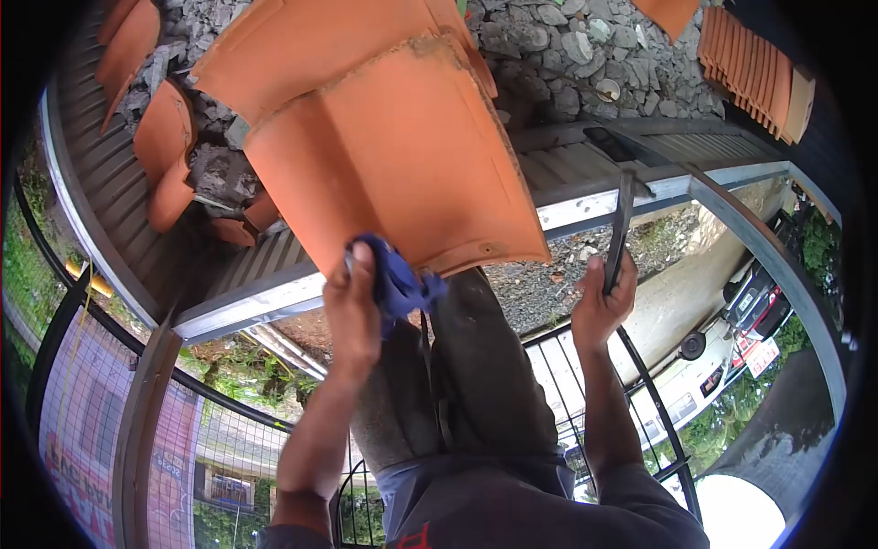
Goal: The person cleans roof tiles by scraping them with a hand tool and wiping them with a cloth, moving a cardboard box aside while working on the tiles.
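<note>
My left hand (355, 311) is closed around a crumpled blue cloth (395, 282), at the lower left edge of a large orange clay roof tile (412, 165). Whether the fingers also touch that tile cannot be made out. A second orange tile (274, 57) lies partly under the first. Off to the right, my right hand (604, 300) grips a dark hammer (622, 229) by its handle, with the head pointing up beside the metal beam. My legs (489, 366) are just below the tile's lower edge.
Grey rubble (585, 55) covers the roof behind the tiles. Broken tiles (165, 146) lie at the left, and stacked tiles (754, 78) stand at the upper right. A metal beam (247, 306) runs along the roof edge. Below are a black railing (654, 393) and a parked white vehicle (681, 389).
</note>
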The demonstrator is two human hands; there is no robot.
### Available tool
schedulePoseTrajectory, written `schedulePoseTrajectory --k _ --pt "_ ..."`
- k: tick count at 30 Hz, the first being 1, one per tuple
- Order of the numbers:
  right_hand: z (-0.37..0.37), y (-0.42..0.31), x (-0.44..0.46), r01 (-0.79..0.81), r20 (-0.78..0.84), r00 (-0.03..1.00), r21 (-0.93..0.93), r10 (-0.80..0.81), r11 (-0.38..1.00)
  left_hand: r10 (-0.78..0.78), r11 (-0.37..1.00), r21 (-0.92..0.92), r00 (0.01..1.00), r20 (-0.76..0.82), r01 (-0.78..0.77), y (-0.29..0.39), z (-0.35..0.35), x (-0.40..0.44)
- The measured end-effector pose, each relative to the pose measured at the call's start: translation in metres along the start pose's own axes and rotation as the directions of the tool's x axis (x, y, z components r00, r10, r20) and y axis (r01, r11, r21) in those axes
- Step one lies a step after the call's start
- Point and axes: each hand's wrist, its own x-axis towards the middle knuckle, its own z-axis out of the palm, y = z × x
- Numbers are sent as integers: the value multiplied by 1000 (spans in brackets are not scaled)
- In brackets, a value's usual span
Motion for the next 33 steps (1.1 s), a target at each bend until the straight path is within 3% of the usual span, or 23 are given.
schedulePoseTrajectory --k 2,4,6,7,9,11,12,13,14,16,17,18,20,23,27,28,30,32,33 --pt "5 30 32 59 -48 997 -133 -66 989 -10 921 -378 978 208 89 37 1 40" --pt "20 50 61 61 -42 997 -211 -71 976 113 899 -433 923 367 62 84 26 54" --pt "45 73 90 165 -67 981 -191 -180 968 375 867 -463 853 362 -185 108 41 74" --pt "55 81 99 166 -63 981 -195 -181 967 373 866 -465 855 360 -182 107 50 91" --pt "69 94 106 183 -159 938 -526 -308 831 523 848 -57 814 251 -527 66 75 114" --pt "76 91 111 180 -185 935 -490 -304 853 673 597 406 708 217 -692 0 104 127" --pt "80 89 115 184 -212 929 -448 -304 875 891 198 570 389 234 -797 -31 125 103" --pt "83 88 121 249 -207 911 -412 -356 876 726 438 561 645 240 -702 -53 135 61" --pt "88 87 130 252 -208 911 -406 -357 878 618 591 462 739 267 -661 -82 139 30" --pt "91 92 134 325 -114 893 -505 -435 799 542 636 343 716 439 -692 -121 132 -29" --pt "89 88 132 293 -46 922 -566 -384 771 72 953 219 861 504 -207 -134 119 -57" --pt "88 90 128 279 -50 928 -568 -370 775 117 921 262 848 517 -287 -148 108 -70" --pt "89 90 133 314 -43 919 -523 -393 792 167 968 107 899 405 -228 -153 91 -77" --pt "89 85 130 301 -56 921 -529 -386 794 -41 992 -88 875 482 95 -96 65 -47" --pt "90 81 131 297 -55 924 -520 -378 801 215 971 6 882 419 -239 -13 75 0" --pt "90 81 131 280 -45 934 -524 -354 805 289 935 81 874 390 -345 1 73 16" --pt "89 80 132 279 -28 939 -518 -342 809 465 675 519 848 254 -526 23 65 59" --pt "89 79 131 313 -8 925 -548 -379 776 729 159 789 609 311 -593 46 63 100" --pt "89 81 133 312 7 930 -546 -368 777 826 155 751 501 258 -642 52 64 125"
